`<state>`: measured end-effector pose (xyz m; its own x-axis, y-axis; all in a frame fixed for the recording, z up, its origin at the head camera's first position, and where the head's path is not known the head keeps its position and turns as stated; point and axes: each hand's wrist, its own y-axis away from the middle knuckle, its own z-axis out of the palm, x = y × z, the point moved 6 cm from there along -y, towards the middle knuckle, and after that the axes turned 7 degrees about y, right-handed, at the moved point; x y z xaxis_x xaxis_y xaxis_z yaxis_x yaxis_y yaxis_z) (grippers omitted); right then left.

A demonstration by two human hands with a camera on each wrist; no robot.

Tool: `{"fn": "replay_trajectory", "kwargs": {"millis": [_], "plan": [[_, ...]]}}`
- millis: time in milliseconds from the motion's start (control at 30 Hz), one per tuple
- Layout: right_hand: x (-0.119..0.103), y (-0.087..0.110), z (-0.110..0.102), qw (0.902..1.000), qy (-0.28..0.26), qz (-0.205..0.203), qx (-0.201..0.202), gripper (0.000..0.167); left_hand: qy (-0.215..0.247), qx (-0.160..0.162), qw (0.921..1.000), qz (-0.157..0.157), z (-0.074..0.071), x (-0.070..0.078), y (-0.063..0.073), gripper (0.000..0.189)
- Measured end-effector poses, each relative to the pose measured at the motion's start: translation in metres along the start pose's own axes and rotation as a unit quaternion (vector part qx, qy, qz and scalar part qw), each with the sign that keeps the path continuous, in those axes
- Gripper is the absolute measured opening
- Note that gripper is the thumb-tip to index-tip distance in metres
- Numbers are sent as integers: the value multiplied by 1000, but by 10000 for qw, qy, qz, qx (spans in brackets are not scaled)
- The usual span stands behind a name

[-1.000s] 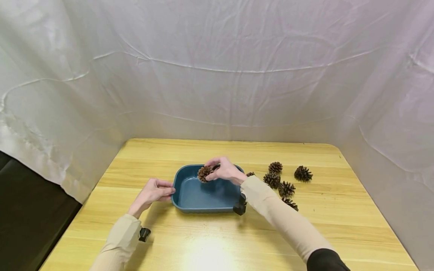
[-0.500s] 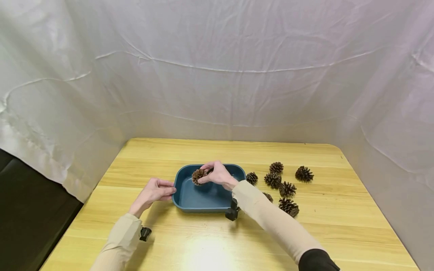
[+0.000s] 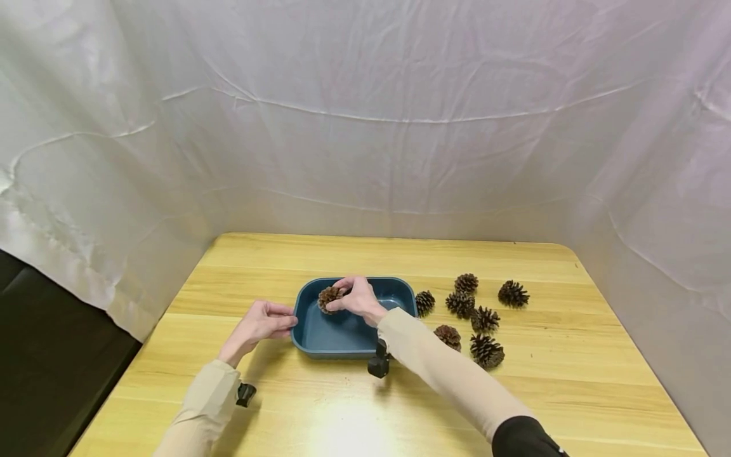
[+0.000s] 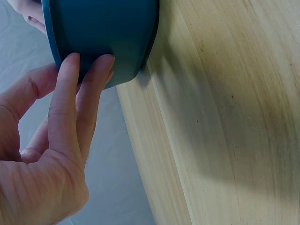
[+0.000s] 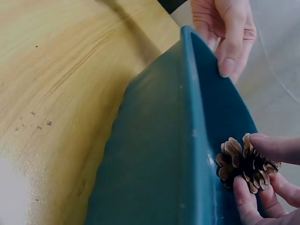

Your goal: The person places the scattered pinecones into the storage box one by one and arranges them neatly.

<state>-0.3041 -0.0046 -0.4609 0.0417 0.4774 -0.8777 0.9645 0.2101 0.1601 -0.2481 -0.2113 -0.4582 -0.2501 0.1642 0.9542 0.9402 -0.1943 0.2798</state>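
Your left hand (image 3: pixel 259 325) pinches the left end of the blue tray (image 3: pixel 337 337), its gap only as narrow as the wall: the thumb lies over the rim on the inside, and the fingers (image 4: pixel 64 112) press along the outside. Your right hand (image 3: pixel 361 298) reaches into the tray and grips a pine cone (image 3: pixel 328 299) with thumb and fingertips, spread just around its scales. That cone is inside the tray, toward the far left; you cannot tell whether it touches the bottom. To the right of the tray, seven other pine cones (image 3: pixel 460 304) lie on the wooden table (image 3: pixel 285 412).
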Motion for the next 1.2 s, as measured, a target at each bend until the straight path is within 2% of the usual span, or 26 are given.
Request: {"fn": "replay_trajectory", "kwargs": {"millis": [500,767,1000,1200], "plan": [[3,0,11,9989,414,76,201,42,75,-35,10000,18,0,-2,-1,41],[5,-2,13,9993,336,69,143,39,52,-15,10000,-3,0,-2,-1,41],[8,-3,15,9992,-223,339,-8,34,63,-40,10000,23,0,-2,0,42],[8,-3,14,9997,27,221,74,31,70,-49,10000,8,0,-2,0,42]]}}
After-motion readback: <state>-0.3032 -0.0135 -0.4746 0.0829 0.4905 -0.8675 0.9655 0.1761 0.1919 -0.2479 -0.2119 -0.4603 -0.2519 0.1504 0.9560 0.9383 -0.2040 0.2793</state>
